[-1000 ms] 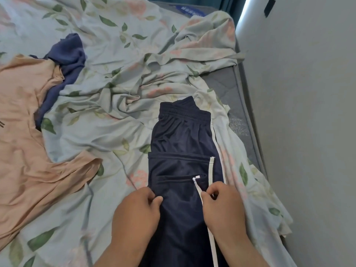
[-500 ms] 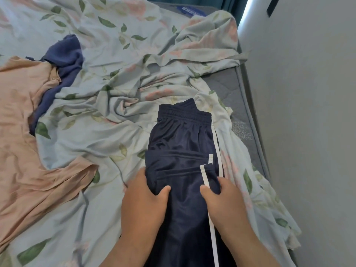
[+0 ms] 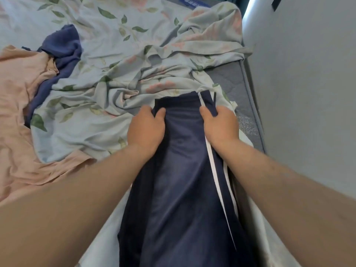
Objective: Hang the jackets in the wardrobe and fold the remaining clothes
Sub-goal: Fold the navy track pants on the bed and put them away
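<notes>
My 2 arms stretched forward, left hand point(image 3: 147, 130) and right hand point(image 3: 221, 128) level, side by side, fingers curled under, pinching cloth.

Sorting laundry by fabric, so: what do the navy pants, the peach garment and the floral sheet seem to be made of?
Navy pants: likely a smooth synthetic knit; a slight sheen, with white side stripes.
Peach garment: probably soft cotton jersey; matte, with fine limp wrinkles.
Floral sheet: thin woven cloth, perhaps cotton or a blend; matte, with sharp crumpled creases.
All judged by look alone.

Rumpled floral sheet point(image 3: 134, 60) over bed — grey mattress point(image 3: 230, 78) edge bare beside pale wall point(image 3: 308, 93)
</notes>
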The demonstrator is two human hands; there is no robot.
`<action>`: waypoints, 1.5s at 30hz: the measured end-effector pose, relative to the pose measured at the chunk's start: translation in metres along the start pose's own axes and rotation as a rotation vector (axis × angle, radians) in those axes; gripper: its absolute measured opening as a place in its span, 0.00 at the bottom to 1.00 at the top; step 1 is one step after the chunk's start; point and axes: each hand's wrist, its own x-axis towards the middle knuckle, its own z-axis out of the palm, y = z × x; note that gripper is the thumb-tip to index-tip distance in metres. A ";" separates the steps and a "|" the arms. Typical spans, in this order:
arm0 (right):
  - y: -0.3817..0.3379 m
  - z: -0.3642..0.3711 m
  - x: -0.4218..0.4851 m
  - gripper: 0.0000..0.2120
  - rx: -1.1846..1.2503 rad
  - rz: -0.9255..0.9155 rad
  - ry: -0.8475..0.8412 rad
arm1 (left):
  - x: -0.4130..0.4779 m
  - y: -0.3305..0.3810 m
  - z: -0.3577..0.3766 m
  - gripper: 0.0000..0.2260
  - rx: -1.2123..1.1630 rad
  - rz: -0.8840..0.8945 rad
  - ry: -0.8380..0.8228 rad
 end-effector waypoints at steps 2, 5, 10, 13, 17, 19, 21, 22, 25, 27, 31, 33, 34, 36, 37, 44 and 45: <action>-0.004 0.012 0.021 0.15 -0.056 0.000 0.017 | 0.019 0.001 0.004 0.17 0.038 -0.007 -0.010; 0.004 0.032 0.033 0.15 -0.132 0.009 -0.013 | 0.025 0.004 0.005 0.18 0.059 -0.003 0.030; 0.012 0.031 0.021 0.20 -0.103 0.026 -0.048 | -0.026 -0.001 0.018 0.24 0.248 0.574 0.014; 0.014 0.016 -0.016 0.25 -0.358 -0.328 0.054 | -0.037 -0.026 0.032 0.23 0.431 0.540 -0.226; 0.051 0.009 -0.072 0.28 -0.697 -0.590 -0.175 | -0.030 -0.041 0.044 0.24 0.429 0.570 -0.239; 0.073 0.010 -0.073 0.30 -0.707 -0.463 -0.287 | -0.029 -0.044 0.047 0.25 0.451 0.571 -0.234; 0.084 0.015 -0.068 0.33 -0.653 -0.453 -0.305 | -0.028 -0.047 0.050 0.26 0.458 0.569 -0.237; 0.086 0.019 -0.066 0.34 -0.618 -0.446 -0.307 | -0.027 -0.048 0.051 0.26 0.461 0.568 -0.240; 0.089 0.025 -0.065 0.37 -0.531 -0.405 -0.306 | -0.025 -0.049 0.055 0.26 0.490 0.577 -0.225; 0.091 0.026 -0.065 0.39 -0.507 -0.375 -0.289 | -0.024 -0.048 0.057 0.26 0.511 0.571 -0.229; 0.090 0.025 -0.061 0.39 -0.462 -0.363 -0.289 | -0.020 -0.046 0.060 0.27 0.583 0.540 -0.276; 0.089 0.023 -0.059 0.38 -0.441 -0.368 -0.295 | -0.018 -0.042 0.058 0.27 0.598 0.519 -0.320; 0.088 0.021 -0.059 0.37 -0.434 -0.369 -0.299 | -0.017 -0.039 0.056 0.27 0.588 0.513 -0.349; 0.085 0.015 -0.061 0.37 -0.384 -0.357 -0.310 | -0.018 -0.033 0.046 0.27 0.532 0.509 -0.393; 0.082 0.010 -0.064 0.36 -0.328 -0.326 -0.308 | -0.024 -0.032 0.037 0.27 0.484 0.502 -0.390; 0.088 -0.040 -0.158 0.26 0.052 0.037 -0.173 | -0.177 -0.072 -0.035 0.35 0.084 -0.049 -0.172; 0.092 -0.047 -0.176 0.25 0.052 0.089 -0.175 | -0.204 -0.080 -0.044 0.35 0.049 -0.136 -0.158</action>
